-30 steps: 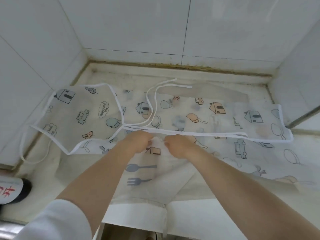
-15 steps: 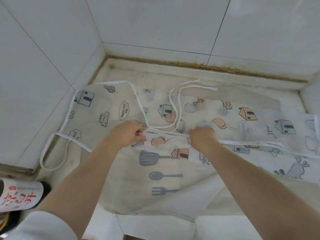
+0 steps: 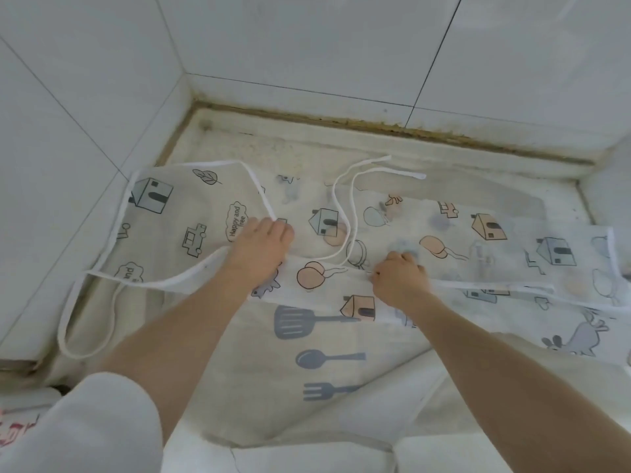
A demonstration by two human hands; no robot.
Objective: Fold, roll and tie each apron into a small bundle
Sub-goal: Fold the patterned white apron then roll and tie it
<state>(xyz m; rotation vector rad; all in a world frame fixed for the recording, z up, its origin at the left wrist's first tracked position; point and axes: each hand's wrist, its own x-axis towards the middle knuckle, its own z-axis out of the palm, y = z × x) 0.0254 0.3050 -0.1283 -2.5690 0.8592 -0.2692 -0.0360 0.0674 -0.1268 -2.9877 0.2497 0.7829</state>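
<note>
looking down from the head view, both hands have spread apart since a second ago, when they were bunched together at the middle of the folded edge; the view has also swung left and closer, so the left wall corner fills more of the picture. the thin translucent white apron (image 3: 454, 233) printed with houses, balloons and cars lies spread flat on the pale stone counter (image 3: 307, 145) against the white tiled wall (image 3: 307, 46), its white tie strings (image 3: 345, 206) looping over the middle. the left hand (image 3: 259, 250) lies flat on the apron, fingers relaxed and nearly straight, pressing beside the white-piped armhole edge. the right hand (image 3: 399, 281) is curled, fingers pinching the apron's folded white-trimmed hem. beneath it lies a second pale cloth (image 3: 321, 360) printed with grey spatula, spoon and fork.
</note>
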